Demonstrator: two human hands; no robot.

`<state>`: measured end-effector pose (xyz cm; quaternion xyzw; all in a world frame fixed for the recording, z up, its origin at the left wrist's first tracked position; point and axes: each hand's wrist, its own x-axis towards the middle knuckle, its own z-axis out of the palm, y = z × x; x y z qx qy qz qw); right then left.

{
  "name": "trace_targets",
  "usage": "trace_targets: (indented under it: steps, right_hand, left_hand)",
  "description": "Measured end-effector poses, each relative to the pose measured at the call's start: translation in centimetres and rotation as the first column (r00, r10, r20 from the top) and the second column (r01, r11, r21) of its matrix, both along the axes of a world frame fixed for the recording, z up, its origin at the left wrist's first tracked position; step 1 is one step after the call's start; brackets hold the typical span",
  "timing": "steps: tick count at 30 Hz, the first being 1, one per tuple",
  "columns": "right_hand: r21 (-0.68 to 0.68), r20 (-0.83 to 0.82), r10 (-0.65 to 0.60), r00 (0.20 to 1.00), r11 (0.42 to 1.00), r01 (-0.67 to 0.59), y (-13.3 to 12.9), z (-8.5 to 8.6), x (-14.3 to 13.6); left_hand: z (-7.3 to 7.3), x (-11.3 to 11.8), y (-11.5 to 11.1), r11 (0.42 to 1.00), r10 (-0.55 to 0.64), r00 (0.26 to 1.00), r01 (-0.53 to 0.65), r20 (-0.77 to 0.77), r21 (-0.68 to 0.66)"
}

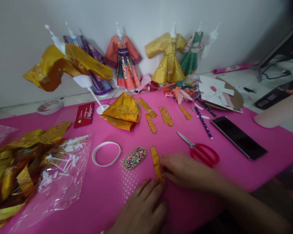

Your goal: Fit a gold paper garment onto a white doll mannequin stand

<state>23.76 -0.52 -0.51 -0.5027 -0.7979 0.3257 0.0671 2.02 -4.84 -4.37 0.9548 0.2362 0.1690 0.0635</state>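
Observation:
A narrow gold fabric strip (154,156) lies lengthwise on the pink mat, its near end under my fingers. My left hand (144,206) holds that lower end down, fingers together and bent onto it. From the right side, my right hand (182,169) pinches the strip's edge between thumb and fingers. Left of the strip sits an oval case (135,158) covered in tiny coloured beads. Red-handled scissors (197,150) lie beyond my right hand, their blades apart. Farther back are several small gold fabric pieces (165,116), some with patterned or dotted surfaces.
A white tape ring (95,156) and a plastic bag (70,182) with gold scraps (24,175) are at left. A phone (239,137) and a dotted pen (204,123) lie right. Doll stands with small garments (123,63) line the wall; a folded gold skirt (123,110) sits before them.

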Motion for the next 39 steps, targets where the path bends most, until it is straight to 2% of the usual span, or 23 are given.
trace_targets:
  steps: [18,31,35,39]
  right_hand:
    - [-0.007,-0.038,-0.013,0.999,1.000,0.013,-0.1,-0.4,0.0]
    - [-0.062,-0.145,-0.134,0.980,0.990,0.126,0.5,-0.3,0.0]
    - [-0.076,-0.186,-0.194,0.963,0.980,0.182,0.8,-0.6,0.3]
    - [-0.103,-0.215,-0.192,0.957,0.979,0.173,1.0,-0.7,0.4]
  left_hand:
    - [-0.3,0.0,0.0,1.000,-0.001,1.000,0.001,0.027,-0.001]
    - [-0.3,-0.3,0.1,0.999,-0.038,0.999,0.038,-0.011,-0.010]
    - [-0.2,-0.1,0.2,0.999,-0.029,1.000,0.030,0.009,-0.018]
    - [-0.1,-0.1,0.3,1.000,-0.020,0.999,0.020,0.047,0.003]
